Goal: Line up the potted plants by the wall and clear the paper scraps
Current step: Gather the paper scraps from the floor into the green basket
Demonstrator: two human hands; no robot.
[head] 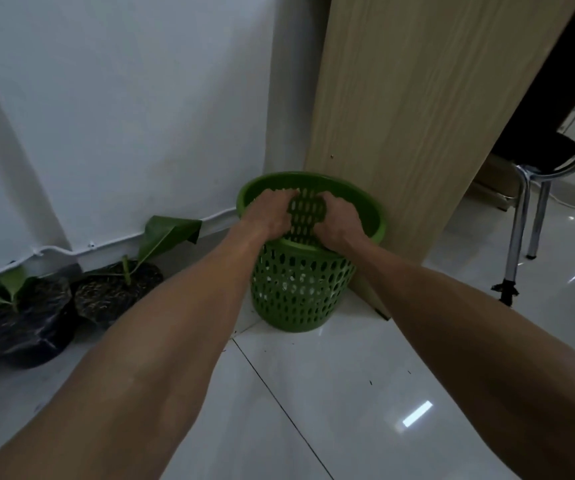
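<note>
A green perforated waste basket stands on the floor in the corner between the wall and a wooden panel. Both my hands hang over its mouth, backs up, fingers curled down inside. My left hand is at the left of the opening and my right hand at the right. The fingertips are hidden, so I cannot tell whether either holds anything. White paper scraps show through the basket's lower holes. Two potted plants in black bags, one and the other, sit side by side against the wall at the left.
A light wooden desk panel rises right behind the basket. A chair with chrome legs stands at the right. A white cable runs along the wall's base. The white tiled floor carries a few dark crumbs.
</note>
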